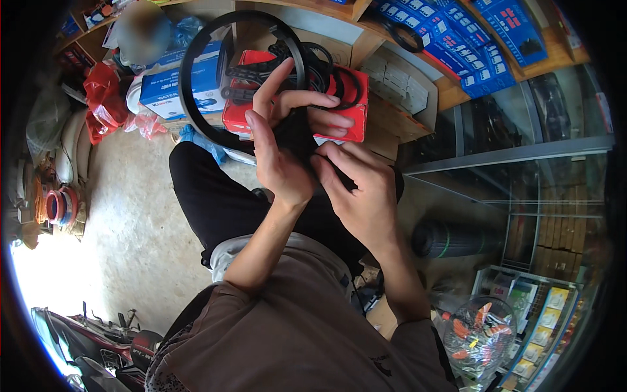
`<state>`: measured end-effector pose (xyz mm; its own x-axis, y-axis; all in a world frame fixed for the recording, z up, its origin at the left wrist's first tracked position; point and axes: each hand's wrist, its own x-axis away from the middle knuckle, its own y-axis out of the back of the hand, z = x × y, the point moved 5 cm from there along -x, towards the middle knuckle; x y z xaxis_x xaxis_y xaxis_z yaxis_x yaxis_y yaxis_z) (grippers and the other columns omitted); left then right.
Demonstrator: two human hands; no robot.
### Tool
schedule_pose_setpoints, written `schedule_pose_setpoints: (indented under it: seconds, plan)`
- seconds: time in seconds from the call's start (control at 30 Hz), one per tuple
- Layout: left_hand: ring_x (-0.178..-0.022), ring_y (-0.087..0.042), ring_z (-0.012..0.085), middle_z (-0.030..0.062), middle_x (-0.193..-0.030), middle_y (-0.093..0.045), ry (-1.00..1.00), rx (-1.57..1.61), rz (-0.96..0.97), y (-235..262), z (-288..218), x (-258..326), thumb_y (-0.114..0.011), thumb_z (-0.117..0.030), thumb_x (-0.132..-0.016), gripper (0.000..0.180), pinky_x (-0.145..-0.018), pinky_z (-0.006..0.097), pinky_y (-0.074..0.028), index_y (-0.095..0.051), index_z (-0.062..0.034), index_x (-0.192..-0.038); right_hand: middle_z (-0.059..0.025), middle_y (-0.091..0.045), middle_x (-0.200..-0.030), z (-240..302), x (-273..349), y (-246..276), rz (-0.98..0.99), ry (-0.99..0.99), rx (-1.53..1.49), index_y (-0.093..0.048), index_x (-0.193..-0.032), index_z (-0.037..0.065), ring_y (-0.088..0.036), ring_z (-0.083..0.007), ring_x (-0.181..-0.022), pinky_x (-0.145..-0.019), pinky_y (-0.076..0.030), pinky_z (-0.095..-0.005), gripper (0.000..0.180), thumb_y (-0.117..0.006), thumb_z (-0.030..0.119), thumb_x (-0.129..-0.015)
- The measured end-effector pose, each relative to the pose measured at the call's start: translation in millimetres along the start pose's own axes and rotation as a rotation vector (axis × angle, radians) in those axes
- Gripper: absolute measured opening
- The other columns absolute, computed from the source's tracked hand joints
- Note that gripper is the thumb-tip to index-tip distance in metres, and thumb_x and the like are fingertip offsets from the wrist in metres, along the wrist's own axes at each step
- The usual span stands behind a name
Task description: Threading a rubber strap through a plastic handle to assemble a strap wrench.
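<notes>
A large black plastic-looking ring stands up in front of me, its lower part running behind my left thumb. My left hand is around the ring's lower right side, index finger stretched up and the other fingers bent over it. Between my palm and fingers lies a dark piece; I cannot make out whether it belongs to the ring. My right hand pinches at the lower edge of this dark piece, thumb and index finger together. Behind the hands, a red box carries black straps and looped black parts.
A blue-and-white carton and red plastic bag stand at the left. Blue printed packages lie on a wooden shelf. At the right are a glass case, dark roll and fan; a motorbike is lower left.
</notes>
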<state>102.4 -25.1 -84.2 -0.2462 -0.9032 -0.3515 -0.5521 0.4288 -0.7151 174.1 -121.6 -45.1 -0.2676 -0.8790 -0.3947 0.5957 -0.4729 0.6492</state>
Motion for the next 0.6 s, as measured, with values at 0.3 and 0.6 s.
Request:
schedule_pose_setpoints:
  seconds: [0.3,0.6]
  plan:
    - [-0.087,-0.074,0.0342,0.0215,-0.101,-0.068,-0.048,-0.033,0.038,-4,-6,-3,-0.016,-0.060,-0.111,0.080,-0.082,0.041,-0.062,-0.036,0.0046,-0.154,-0.0180,-0.068,-0.095,13,-1,11,0.113,0.156,0.155,-0.067,-0.115,-0.004,-0.068,-0.0350,-0.087,-0.078,-0.055,-0.0446,0.023,-0.072,0.004,-0.093]
    - [-0.105,-0.072,0.0381,0.0189,-0.097,-0.066,-0.140,-0.116,0.160,-1,-11,-5,-0.018,-0.059,-0.112,0.080,-0.099,0.049,-0.057,-0.040,0.0077,-0.149,-0.0149,-0.070,-0.100,11,-3,11,0.145,0.063,0.089,-0.070,-0.105,-0.002,-0.068,-0.0335,-0.092,-0.078,-0.056,-0.0430,0.015,-0.073,0.006,-0.092]
